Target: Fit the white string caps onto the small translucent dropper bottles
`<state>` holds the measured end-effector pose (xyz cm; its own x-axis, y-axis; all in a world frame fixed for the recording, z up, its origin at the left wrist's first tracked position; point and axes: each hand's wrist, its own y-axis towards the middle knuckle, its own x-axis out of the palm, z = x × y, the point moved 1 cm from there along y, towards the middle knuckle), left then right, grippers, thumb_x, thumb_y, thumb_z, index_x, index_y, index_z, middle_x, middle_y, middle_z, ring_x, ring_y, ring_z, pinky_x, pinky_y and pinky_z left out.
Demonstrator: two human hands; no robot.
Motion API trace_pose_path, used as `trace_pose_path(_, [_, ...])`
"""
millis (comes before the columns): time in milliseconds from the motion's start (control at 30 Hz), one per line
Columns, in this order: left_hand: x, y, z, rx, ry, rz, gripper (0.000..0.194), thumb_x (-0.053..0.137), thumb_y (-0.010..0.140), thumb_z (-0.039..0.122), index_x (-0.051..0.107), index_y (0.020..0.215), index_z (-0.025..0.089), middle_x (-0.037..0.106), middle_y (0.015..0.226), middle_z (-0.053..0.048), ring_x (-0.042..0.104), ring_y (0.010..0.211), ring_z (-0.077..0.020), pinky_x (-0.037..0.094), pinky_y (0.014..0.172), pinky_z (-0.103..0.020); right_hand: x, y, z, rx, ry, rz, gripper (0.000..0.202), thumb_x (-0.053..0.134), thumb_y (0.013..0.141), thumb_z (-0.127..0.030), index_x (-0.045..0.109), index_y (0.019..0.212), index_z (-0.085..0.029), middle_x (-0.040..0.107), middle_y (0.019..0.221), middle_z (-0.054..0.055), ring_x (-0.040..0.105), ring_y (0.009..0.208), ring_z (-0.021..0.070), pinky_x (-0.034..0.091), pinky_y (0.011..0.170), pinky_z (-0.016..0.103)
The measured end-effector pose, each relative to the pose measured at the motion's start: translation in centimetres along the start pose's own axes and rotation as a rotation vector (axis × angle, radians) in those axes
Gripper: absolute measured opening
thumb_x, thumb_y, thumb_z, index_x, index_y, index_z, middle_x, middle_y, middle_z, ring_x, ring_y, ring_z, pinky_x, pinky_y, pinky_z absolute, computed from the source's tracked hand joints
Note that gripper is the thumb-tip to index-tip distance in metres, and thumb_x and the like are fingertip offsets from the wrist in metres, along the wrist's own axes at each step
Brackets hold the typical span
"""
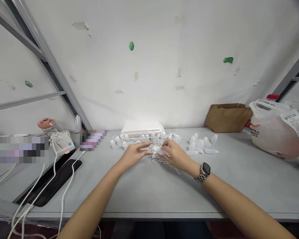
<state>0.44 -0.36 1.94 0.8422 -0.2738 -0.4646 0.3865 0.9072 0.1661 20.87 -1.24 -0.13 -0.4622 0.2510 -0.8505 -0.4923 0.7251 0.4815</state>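
Several small translucent white bottles (pixel 200 143) lie in a group on the grey table, right of my hands. Another cluster of white pieces with loops (pixel 147 137) stands in front of a white stack (pixel 142 128). My left hand (pixel 134 154) is beside a small white piece (pixel 154 148), its thumb and fingers apart. Across from it, my right hand (pixel 173 154) has its fingers bent around something whitish that I cannot make out. White cords and rings (pixel 161 161) lie under and between both hands. A watch is on the right wrist.
A brown paper bag (pixel 228 118) and a white plastic bag (pixel 274 129) stand at the right. On the left are a power strip (pixel 62 142), white cables (pixel 64 192), a black pouch-like item (pixel 53 182) and a pink bear figure (pixel 46 123). The table's front edge (pixel 179 215) runs below my arms.
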Motion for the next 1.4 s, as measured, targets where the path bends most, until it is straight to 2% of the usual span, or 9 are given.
trace_pose_path(167, [0.1, 0.5, -0.9, 0.028, 0.125, 0.102, 0.037, 0.055, 0.075, 0.041, 0.059, 0.109, 0.028, 0.056, 0.122, -0.002, 0.054, 0.107, -0.0218, 0.048, 0.087, -0.034, -1.0, 0.6, 2.1, 0.266, 0.243, 0.14, 0.013, 0.05, 0.083, -0.027, 0.058, 0.084, -0.016, 0.055, 0.087, 0.009, 0.054, 0.081, 0.0203, 0.045, 0.075, 0.035])
trace_pose_path(267, [0.8, 0.7, -2.2, 0.106, 0.307, 0.027, 0.037, 0.051, 0.078, 0.042, 0.059, 0.11, 0.027, 0.054, 0.123, -0.004, 0.051, 0.111, -0.0223, 0.044, 0.092, -0.039, -1.8, 1.0, 3.9, 0.485, 0.515, 0.179, 0.016, 0.049, 0.082, -0.031, 0.055, 0.087, -0.017, 0.058, 0.078, 0.005, 0.056, 0.07, 0.018, 0.045, 0.071, 0.034])
trace_pose_path(367, [1.8, 0.5, -3.0, 0.179, 0.514, -0.037, 0.034, 0.049, 0.081, 0.037, 0.058, 0.111, 0.026, 0.052, 0.125, -0.005, 0.045, 0.116, -0.0229, 0.036, 0.099, -0.042, -2.4, 1.1, 5.3, 0.614, 0.895, 0.25, 0.021, 0.05, 0.081, -0.036, 0.049, 0.09, -0.017, 0.062, 0.079, 0.005, 0.058, 0.06, 0.0139, 0.047, 0.072, 0.035])
trace_pose_path(500, [2.6, 0.1, -3.0, 0.24, 0.589, -0.096, 0.033, 0.047, 0.083, 0.035, 0.056, 0.113, 0.025, 0.052, 0.124, -0.006, 0.045, 0.115, -0.0215, 0.037, 0.098, -0.04, -3.1, 0.8, 6.7, 0.692, 1.181, 0.377, 0.026, 0.059, 0.074, -0.039, 0.048, 0.084, -0.018, 0.064, 0.087, 0.007, 0.062, 0.073, 0.0164, 0.048, 0.075, 0.034])
trace_pose_path(600, [2.7, 0.1, -2.9, 0.28, 0.605, -0.094, 0.032, 0.047, 0.083, 0.034, 0.057, 0.112, 0.024, 0.054, 0.122, -0.006, 0.045, 0.114, -0.0215, 0.037, 0.098, -0.039, -3.5, 0.5, 7.7, 0.742, 1.051, 0.507, 0.03, 0.063, 0.069, -0.042, 0.053, 0.082, -0.017, 0.06, 0.095, 0.008, 0.058, 0.087, 0.0185, 0.047, 0.071, 0.029])
trace_pose_path(700, [2.7, 0.2, -3.0, 0.303, 0.612, -0.081, 0.031, 0.047, 0.083, 0.034, 0.058, 0.111, 0.024, 0.055, 0.121, -0.006, 0.046, 0.113, -0.0213, 0.037, 0.097, -0.039, -3.7, 0.2, 8.6, 0.804, 0.73, 0.55, 0.035, 0.06, 0.069, -0.048, 0.057, 0.08, -0.015, 0.06, 0.085, 0.006, 0.055, 0.081, 0.0182, 0.043, 0.065, 0.027])
trace_pose_path(900, [2.8, 0.1, -2.9, 0.305, 0.623, -0.113, 0.03, 0.046, 0.084, 0.034, 0.059, 0.109, 0.024, 0.057, 0.116, -0.006, 0.049, 0.11, -0.02, 0.038, 0.096, -0.037, -3.2, 0.0, 9.2, 0.839, 0.1, 0.346, 0.033, 0.046, 0.078, -0.042, 0.055, 0.087, -0.011, 0.057, 0.079, 0.007, 0.05, 0.068, 0.0155, 0.036, 0.057, 0.025])
trace_pose_path(1133, [2.7, 0.0, -2.5, 0.304, 0.651, -0.15, 0.029, 0.044, 0.085, 0.032, 0.06, 0.107, 0.023, 0.059, 0.114, -0.006, 0.05, 0.108, -0.0192, 0.039, 0.094, -0.036, -1.6, -0.3, 9.5, 0.802, -0.064, 0.183, 0.021, 0.05, 0.075, -0.033, 0.057, 0.075, -0.013, 0.057, 0.081, 0.008, 0.051, 0.073, 0.0178, 0.033, 0.062, 0.026])
trace_pose_path(1400, [2.7, 0.0, -2.6, 0.301, 0.662, -0.16, 0.029, 0.045, 0.084, 0.033, 0.06, 0.107, 0.023, 0.059, 0.113, -0.006, 0.05, 0.106, -0.0193, 0.039, 0.093, -0.035, -1.7, -0.2, 9.2, 0.797, -0.181, 0.102, 0.023, 0.047, 0.076, -0.033, 0.059, 0.071, -0.014, 0.058, 0.081, 0.008, 0.052, 0.071, 0.0183, 0.031, 0.063, 0.028])
